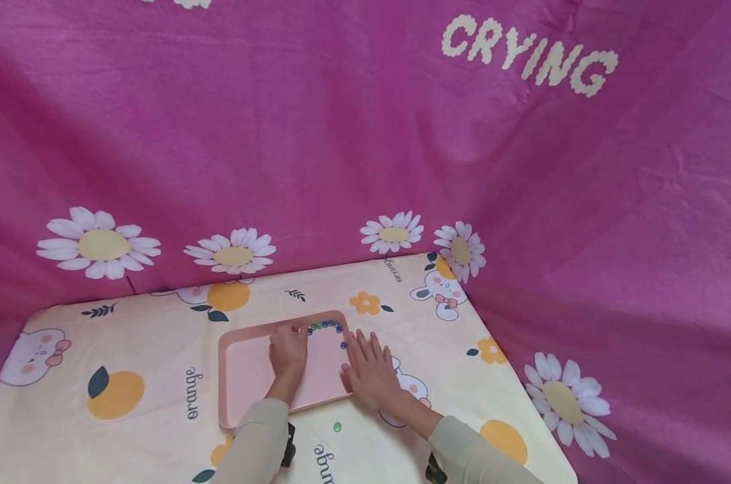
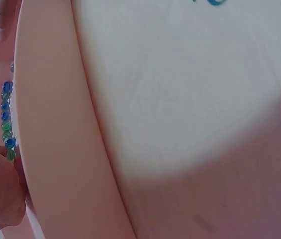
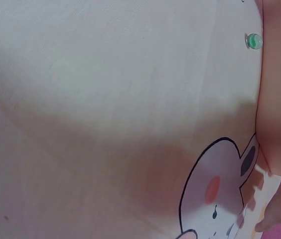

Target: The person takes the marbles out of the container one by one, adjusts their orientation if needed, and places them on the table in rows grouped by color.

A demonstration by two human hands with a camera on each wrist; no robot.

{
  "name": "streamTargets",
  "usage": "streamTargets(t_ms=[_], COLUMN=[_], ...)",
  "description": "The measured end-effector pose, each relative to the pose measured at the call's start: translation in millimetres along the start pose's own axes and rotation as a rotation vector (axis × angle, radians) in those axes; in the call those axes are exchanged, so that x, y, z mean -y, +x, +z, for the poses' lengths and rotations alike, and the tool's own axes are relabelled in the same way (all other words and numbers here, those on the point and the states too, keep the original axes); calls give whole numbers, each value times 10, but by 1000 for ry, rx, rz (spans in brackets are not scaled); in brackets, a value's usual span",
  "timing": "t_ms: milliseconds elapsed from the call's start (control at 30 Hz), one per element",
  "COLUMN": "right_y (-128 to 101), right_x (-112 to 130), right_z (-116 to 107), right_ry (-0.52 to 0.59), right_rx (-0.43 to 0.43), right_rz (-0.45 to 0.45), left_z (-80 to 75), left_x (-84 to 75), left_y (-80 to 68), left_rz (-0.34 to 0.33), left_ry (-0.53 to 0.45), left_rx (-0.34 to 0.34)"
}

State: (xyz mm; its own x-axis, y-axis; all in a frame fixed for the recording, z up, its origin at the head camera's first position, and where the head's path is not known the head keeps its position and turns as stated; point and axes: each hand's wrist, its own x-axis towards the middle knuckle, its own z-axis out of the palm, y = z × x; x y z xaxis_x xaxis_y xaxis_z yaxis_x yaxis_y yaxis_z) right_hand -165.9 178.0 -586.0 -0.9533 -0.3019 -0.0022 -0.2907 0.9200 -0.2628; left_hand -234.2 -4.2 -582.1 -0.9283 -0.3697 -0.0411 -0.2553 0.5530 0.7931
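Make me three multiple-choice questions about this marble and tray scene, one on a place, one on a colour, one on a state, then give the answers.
1. Where does the stray green marble lie?
A. inside the tray
B. on the tablecloth, on the person's side of the tray
C. on the pink curtain

2. What colours are the marbles in the row along the tray's far rim?
A. red and yellow
B. black and white
C. blue and green

3. How does the right hand lie?
A. flat, fingers straight, at the tray's right edge
B. clenched in a fist in the air
C. gripping a cup

Answers: 1 B, the head view shows it on the tablecloth just outside the near rim of the pink tray. 2 C, the left wrist view shows blue and green beads. 3 A, its fingers spread out straight, while the left hand has fingertips at the row's end.
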Motion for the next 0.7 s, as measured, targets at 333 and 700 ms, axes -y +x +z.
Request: streamTargets(t_ms=[333, 700], right_y=[5, -6], right_x=[28, 7], right_z=[-8, 12], right_ry=[4, 7], right_rx=[2, -5], right_rz=[4, 9], left_z=[10, -64], left_x=[30, 137], left_y=[2, -118], left_rz=[19, 77], left_ry=[17, -149], left_rx=[-22, -86])
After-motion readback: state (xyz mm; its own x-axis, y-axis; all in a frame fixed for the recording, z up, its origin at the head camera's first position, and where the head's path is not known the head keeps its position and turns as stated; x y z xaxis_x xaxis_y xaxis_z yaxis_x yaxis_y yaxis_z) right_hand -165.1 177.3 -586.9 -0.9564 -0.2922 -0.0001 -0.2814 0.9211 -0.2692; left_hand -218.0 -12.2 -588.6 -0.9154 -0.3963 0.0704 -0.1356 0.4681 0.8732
